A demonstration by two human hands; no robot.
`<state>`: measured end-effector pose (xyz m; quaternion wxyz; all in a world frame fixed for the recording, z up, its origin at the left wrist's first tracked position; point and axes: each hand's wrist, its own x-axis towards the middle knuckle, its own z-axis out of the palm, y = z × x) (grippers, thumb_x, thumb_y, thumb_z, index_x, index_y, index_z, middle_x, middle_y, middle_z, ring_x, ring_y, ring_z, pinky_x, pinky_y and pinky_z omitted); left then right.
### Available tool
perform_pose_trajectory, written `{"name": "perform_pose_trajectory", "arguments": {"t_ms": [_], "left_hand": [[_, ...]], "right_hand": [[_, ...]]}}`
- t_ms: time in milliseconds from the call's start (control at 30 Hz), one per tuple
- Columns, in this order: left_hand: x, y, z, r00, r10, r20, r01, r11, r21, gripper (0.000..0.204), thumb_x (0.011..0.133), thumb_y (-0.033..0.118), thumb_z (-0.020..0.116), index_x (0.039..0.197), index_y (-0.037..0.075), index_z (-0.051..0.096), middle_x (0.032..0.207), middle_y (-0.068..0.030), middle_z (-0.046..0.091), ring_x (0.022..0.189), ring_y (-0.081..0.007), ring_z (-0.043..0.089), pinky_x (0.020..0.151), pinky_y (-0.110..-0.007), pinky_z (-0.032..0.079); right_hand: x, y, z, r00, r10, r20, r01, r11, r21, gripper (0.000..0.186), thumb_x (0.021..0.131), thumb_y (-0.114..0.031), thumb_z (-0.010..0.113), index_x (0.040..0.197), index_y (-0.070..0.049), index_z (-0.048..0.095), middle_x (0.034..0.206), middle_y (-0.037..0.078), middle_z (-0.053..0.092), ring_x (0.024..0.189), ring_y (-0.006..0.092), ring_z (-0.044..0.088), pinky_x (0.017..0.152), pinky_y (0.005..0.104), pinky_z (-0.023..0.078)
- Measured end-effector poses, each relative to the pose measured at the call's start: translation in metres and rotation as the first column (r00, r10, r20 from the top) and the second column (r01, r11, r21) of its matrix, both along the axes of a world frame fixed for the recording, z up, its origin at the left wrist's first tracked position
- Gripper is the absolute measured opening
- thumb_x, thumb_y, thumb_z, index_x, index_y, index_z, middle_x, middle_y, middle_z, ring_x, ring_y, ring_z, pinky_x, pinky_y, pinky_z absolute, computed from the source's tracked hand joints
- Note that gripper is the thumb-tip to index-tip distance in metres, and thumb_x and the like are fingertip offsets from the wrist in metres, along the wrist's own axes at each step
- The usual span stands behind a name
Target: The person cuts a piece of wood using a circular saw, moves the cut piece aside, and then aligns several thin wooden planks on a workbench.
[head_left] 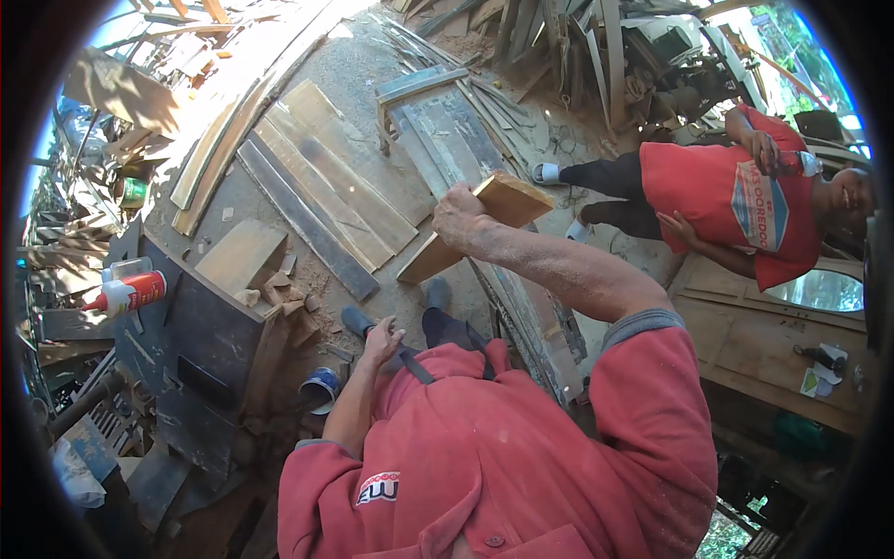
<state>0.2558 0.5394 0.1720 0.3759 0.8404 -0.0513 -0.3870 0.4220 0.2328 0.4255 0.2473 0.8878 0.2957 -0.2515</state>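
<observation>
My right hand, on an outstretched arm, is closed around the middle of a short wooden board. The board is held up off the ground, and its two ends show on either side of my fist. Low in front of my body, my left hand hangs with loosely bent fingers slightly apart and nothing visible in them. Beyond my feet, several long planks lie side by side on the ground. A narrow workbench stands behind the held board.
To the left is a dark cabinet-like bench with a red-and-white glue bottle. A blue tin sits near my left forearm, by wood offcuts. A person in red stands at right, near a wooden panel with an oval mirror.
</observation>
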Motion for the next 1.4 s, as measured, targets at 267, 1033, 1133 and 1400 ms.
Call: {"name": "perform_pose_trajectory", "arguments": {"t_ms": [267,1033,1133,1400], "left_hand": [[0.094,-0.113,0.053,0.857,0.16,0.49,0.005,0.948,-0.319,0.074,0.082,0.023,0.077,0.147,0.004,0.046,0.136,-0.0241,0.058,0.126,-0.04,0.056,0.105,-0.047,0.046],[0.38,-0.038,-0.12,0.446,0.881,0.155,-0.553,0.408,-0.727,0.078,0.103,0.059,0.046,0.152,-0.001,0.036,0.144,-0.014,0.05,0.13,-0.0242,0.052,0.105,-0.038,0.048],[0.417,-0.038,-0.142,0.401,0.912,0.084,-0.585,0.325,-0.743,0.076,0.104,0.057,0.047,0.151,-0.001,0.036,0.145,-0.0148,0.05,0.131,-0.0273,0.052,0.108,-0.041,0.046],[0.482,0.037,-0.291,0.617,0.787,0.008,-0.508,0.405,-0.761,0.068,0.105,0.047,0.052,0.149,-0.001,0.033,0.136,-0.0183,0.053,0.117,-0.0308,0.06,0.099,-0.041,0.05]], "right_hand": [[-0.008,0.043,-0.032,0.996,0.086,0.025,-0.086,0.996,0.02,0.021,0.084,-0.032,0.066,0.091,-0.019,0.082,0.088,0.001,0.077,0.081,0.025,0.072,0.074,0.0514,0.046],[-0.051,0.087,-0.615,0.441,-0.708,-0.552,0.672,-0.148,0.726,0.099,0.084,-0.052,0.076,0.155,-0.001,0.031,0.152,0.025,0.04,0.144,0.0411,0.037,0.119,0.049,0.031],[-0.022,0.087,-0.7,0.491,-0.667,-0.56,0.555,-0.256,0.792,0.09,0.083,-0.057,0.076,0.148,-0.003,0.042,0.135,0.025,0.057,0.126,0.0411,0.055,0.105,0.0475,0.045],[0.043,0.081,-0.768,0.358,-0.648,-0.672,0.583,-0.407,0.703,0.066,0.08,-0.059,0.078,0.116,-0.005,0.072,0.102,0.018,0.075,0.097,0.033,0.073,0.083,0.0414,0.056]]}}
